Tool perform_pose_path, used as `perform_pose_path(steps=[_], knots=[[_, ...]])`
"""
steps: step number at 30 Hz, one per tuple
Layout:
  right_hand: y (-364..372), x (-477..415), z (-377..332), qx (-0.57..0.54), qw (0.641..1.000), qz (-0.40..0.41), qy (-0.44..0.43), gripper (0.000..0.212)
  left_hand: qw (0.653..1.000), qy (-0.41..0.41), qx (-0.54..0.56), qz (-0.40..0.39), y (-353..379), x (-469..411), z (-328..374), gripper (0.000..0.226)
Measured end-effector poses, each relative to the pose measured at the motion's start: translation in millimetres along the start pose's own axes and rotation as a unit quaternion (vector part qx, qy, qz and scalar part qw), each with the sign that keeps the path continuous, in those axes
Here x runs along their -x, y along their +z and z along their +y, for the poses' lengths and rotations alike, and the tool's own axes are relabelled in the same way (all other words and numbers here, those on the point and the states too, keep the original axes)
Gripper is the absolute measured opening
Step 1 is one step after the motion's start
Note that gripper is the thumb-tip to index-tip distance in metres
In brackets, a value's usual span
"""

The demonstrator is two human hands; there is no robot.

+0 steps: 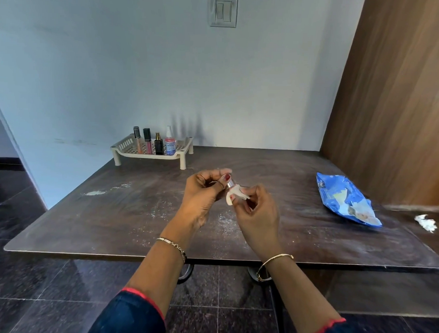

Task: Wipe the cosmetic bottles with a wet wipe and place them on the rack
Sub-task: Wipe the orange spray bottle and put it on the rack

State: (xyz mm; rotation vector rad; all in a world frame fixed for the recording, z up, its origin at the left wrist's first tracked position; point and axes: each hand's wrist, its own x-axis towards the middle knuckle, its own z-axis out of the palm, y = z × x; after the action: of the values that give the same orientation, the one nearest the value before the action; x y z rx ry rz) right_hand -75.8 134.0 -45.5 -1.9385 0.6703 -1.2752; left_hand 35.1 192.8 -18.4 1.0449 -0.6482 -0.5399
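Over the middle of the dark table, my left hand (204,190) grips a small cosmetic bottle (229,184) by its silvery part; most of the bottle is hidden by fingers. My right hand (258,212) pinches a white wet wipe (235,194) pressed against the bottle. At the back left stands a cream perforated rack (181,150). On it stand two lip gloss tubes (138,140) (147,141), a dark perfume bottle (159,144) and a clear spray bottle (170,141).
A blue wet wipe pack (346,198) lies at the table's right side. A crumpled used wipe (426,223) lies at the far right edge. A wooden panel (402,98) rises on the right, the wall behind. The table (112,212) is dusty.
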Motion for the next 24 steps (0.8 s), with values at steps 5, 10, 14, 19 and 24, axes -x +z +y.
perform_pose_path(steps=[5, 10, 14, 19, 24], knots=[[-9.2, 13.3, 12.6, 0.058, 0.998, -0.013, 0.003, 0.023, 1.0, -0.007, 0.017, 0.023, 1.3, -4.6, 9.0, 0.01], [-13.2, 26.6, 16.6, -0.004, 1.0, -0.004, 0.019, 0.029, 0.999, -0.019, 0.042, 0.018, -2.8, -4.3, 17.1, 0.015], [-12.4, 27.8, 9.1, -0.187, 0.972, -0.019, 0.138, 0.031, 0.995, -0.016, 0.098, 0.014, -1.7, -0.5, 20.4, 0.018], [-13.1, 25.7, -0.8, -0.372, 0.902, -0.022, 0.218, 0.026, 0.988, -0.021, 0.151, -0.014, 2.2, 12.4, 12.0, 0.035], [-18.7, 26.5, -7.2, -0.583, 0.747, -0.071, 0.313, 0.021, 0.992, -0.025, 0.065, -0.102, 7.9, 38.5, -18.7, 0.037]])
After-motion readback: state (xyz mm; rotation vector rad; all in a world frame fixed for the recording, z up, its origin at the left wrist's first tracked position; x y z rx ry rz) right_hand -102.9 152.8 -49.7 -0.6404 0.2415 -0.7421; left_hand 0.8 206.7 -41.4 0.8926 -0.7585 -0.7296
